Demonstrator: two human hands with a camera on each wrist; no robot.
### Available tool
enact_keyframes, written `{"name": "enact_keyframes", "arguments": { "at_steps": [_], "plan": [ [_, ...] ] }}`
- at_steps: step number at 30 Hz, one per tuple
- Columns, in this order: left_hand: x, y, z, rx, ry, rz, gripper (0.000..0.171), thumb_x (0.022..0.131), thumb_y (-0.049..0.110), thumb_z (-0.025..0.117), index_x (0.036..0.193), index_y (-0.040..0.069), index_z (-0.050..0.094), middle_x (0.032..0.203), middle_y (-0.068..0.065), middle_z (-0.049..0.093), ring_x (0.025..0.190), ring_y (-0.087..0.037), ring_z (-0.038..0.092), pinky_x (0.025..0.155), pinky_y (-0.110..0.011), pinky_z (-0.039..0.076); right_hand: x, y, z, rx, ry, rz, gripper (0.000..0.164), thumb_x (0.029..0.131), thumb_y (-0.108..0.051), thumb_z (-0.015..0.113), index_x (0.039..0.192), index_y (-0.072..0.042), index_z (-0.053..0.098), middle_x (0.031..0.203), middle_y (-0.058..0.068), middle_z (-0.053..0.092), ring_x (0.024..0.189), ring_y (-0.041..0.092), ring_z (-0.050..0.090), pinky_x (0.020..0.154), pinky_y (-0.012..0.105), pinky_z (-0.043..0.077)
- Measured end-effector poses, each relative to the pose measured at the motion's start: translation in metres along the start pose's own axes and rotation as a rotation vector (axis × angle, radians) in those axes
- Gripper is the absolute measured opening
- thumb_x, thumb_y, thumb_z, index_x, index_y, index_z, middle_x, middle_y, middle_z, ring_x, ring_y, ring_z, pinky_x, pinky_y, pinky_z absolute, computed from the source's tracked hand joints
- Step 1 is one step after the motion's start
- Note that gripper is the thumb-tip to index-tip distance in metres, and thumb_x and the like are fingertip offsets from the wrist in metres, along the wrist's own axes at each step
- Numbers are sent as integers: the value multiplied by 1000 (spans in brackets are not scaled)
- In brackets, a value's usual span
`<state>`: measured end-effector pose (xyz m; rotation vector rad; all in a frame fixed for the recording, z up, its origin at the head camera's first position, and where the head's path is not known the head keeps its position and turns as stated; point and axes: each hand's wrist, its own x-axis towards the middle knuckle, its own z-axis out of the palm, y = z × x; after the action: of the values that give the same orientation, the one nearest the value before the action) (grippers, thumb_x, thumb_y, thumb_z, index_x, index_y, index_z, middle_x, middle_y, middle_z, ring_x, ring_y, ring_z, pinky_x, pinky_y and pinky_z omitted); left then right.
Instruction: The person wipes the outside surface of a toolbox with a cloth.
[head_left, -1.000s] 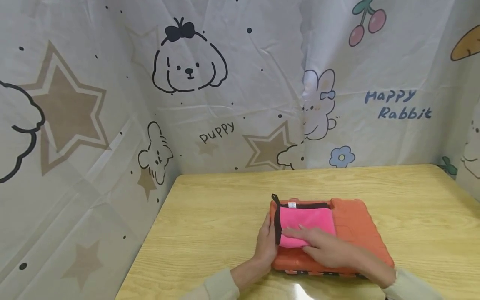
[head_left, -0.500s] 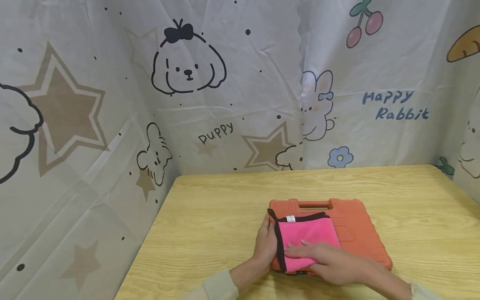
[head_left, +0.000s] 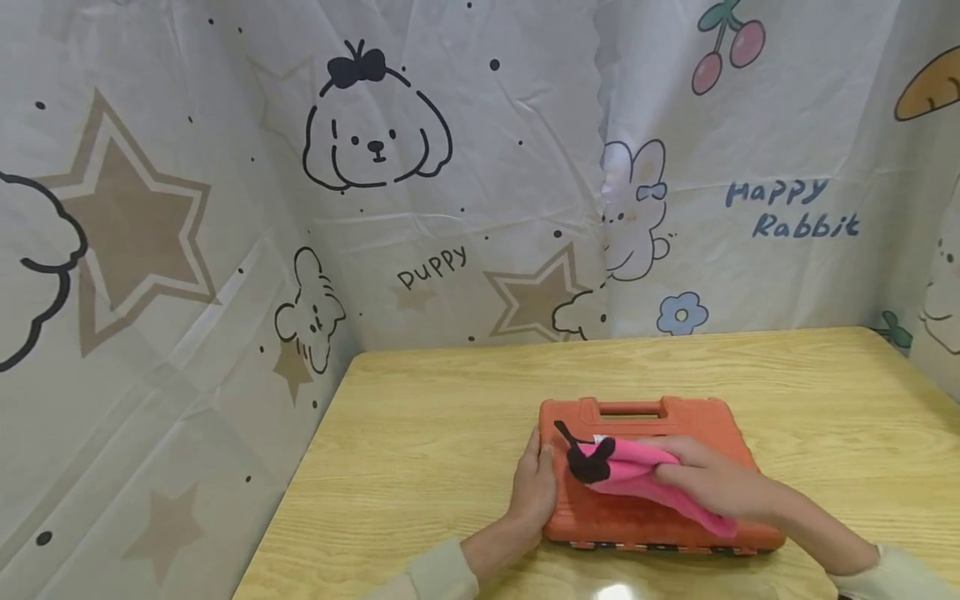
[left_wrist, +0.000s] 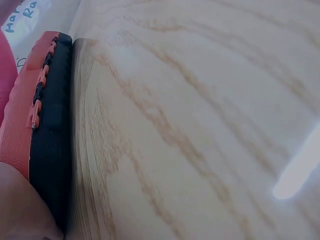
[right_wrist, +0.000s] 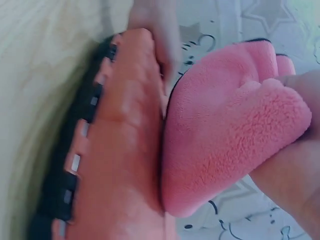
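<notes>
An orange hard-plastic case point(head_left: 645, 521) with a built-in handle lies flat on the table. Its underside half is black, joined by a row of hinges or clips along the near side, as the left wrist view shows on the case point(left_wrist: 15, 140). My left hand point(head_left: 534, 487) presses along the case's left side with its fingers straight. A folded pink fleecy cloth point(head_left: 637, 467) with black edging, a black loop and a white tag hangs bunched from my right hand point(head_left: 723, 483), which grips it over the lid. In the right wrist view the cloth point(right_wrist: 225, 115) touches or nearly touches the lid.
The wood-grain table point(head_left: 420, 433) extends to the left, right and behind the case. A white curtain point(head_left: 465, 167) printed with cartoon animals stands along the table's back and sides. Light glares off the table near its front edge.
The cloth first slid toward the near side under my flat right hand. Now my right hand has gathered it up and its left end is raised. My left hand stays at the case's side.
</notes>
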<state>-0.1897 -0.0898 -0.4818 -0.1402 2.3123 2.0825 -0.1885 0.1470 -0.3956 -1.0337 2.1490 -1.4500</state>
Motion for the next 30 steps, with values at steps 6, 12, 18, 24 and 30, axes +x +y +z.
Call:
{"name": "enact_keyframes", "arguments": {
  "at_steps": [6,12,18,24,30],
  "plan": [
    [-2,2,-1,0,-8,7,54,110,20,31,158,0,16,161,-16,26,147,-33,21,118,-52,18,-3,-9,-25,80,153,25,39,103,-1,44,141,7,49,96,15,62,66,17,59,55,28,51],
    [-2,0,-2,-4,-20,3,54,110,21,30,159,2,16,161,-15,25,147,-32,19,118,-52,15,-7,-12,-48,67,368,64,22,104,-2,44,121,9,52,77,14,58,55,25,58,51,31,51],
    [-2,0,-2,-14,-26,7,55,110,23,30,160,4,15,162,-14,24,148,-33,18,118,-54,15,-4,-7,-59,-82,580,96,28,105,-7,42,126,11,50,84,12,57,61,21,58,52,28,51],
    [-1,0,-2,-22,-33,-9,55,111,23,29,160,4,14,162,-14,23,148,-32,17,119,-52,14,10,10,-49,-321,667,50,46,100,2,40,145,6,45,112,24,60,76,23,54,55,22,46],
    [-1,2,-1,-14,-26,-29,56,111,24,29,160,3,13,163,-15,22,148,-32,16,119,-52,13,20,30,-28,-478,498,45,53,95,9,48,148,1,45,141,26,51,109,42,59,87,35,53]
  ]
}}
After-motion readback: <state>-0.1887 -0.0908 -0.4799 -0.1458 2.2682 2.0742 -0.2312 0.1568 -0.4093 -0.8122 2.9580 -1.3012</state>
